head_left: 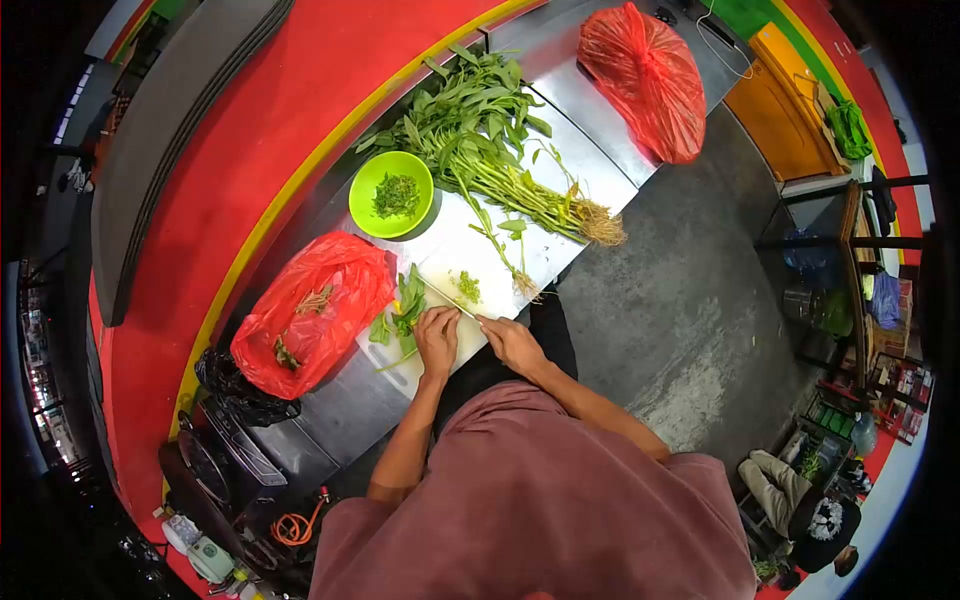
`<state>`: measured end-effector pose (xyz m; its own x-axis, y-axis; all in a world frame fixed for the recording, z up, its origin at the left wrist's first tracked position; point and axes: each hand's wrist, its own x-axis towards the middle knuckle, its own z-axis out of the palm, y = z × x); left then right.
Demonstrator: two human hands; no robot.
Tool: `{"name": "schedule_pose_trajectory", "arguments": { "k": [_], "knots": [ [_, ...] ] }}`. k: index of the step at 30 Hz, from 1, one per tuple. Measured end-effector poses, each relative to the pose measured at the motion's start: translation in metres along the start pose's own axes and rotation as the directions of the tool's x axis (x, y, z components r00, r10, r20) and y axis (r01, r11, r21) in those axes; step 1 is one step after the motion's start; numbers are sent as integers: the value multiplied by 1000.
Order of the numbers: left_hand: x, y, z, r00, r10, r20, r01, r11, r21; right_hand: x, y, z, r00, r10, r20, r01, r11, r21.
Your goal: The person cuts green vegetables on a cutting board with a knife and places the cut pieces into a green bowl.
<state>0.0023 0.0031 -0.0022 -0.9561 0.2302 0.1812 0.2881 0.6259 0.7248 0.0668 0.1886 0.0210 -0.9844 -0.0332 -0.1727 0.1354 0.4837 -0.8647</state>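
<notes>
My right hand (513, 345) is closed round the handle of a knife (447, 298), whose thin blade points up and left across the white cutting board (405, 373). Beside it, my left hand (437, 335) has its fingers bent together over green stems at the blade; the fingers mostly hide them. Leafy greens (410, 300) lie on the board just left of that hand. A small heap of chopped green pieces (465, 287) sits beyond the blade. Farther back stands a lime-green bowl (424, 212) with chopped greens (396, 195) in it.
A large bunch of leafy stems with roots (500, 165) lies across the metal table (610, 135). An open red plastic bag (345, 270) with scraps is at left, near a black bag (240, 390). A tied red bag (645, 85) stands far right. Another person (785, 495) sits lower right.
</notes>
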Motion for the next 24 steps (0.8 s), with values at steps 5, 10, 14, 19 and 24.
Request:
{"name": "schedule_pose_trajectory", "arguments": {
  "k": [5,10,14,19,24],
  "knots": [
    [1,0,0,1000,21,-20,-20,999,33,13,-2,10,999,-29,-30,29,999,-22],
    [-1,-6,2,999,-28,-16,27,999,-39,3,-3,2,1000,7,4,-8,999,35],
    [2,2,-4,1000,-25,-8,25,1000,-11,1,-3,2,1000,-5,-6,5,999,35],
    [-1,-3,0,1000,-10,-9,10,1000,-14,6,2,5,1000,-24,-6,24,999,30],
    [-2,2,-1,1000,-8,-1,8,1000,-20,12,1,9,998,-48,-29,48,999,-17]
  ]
}}
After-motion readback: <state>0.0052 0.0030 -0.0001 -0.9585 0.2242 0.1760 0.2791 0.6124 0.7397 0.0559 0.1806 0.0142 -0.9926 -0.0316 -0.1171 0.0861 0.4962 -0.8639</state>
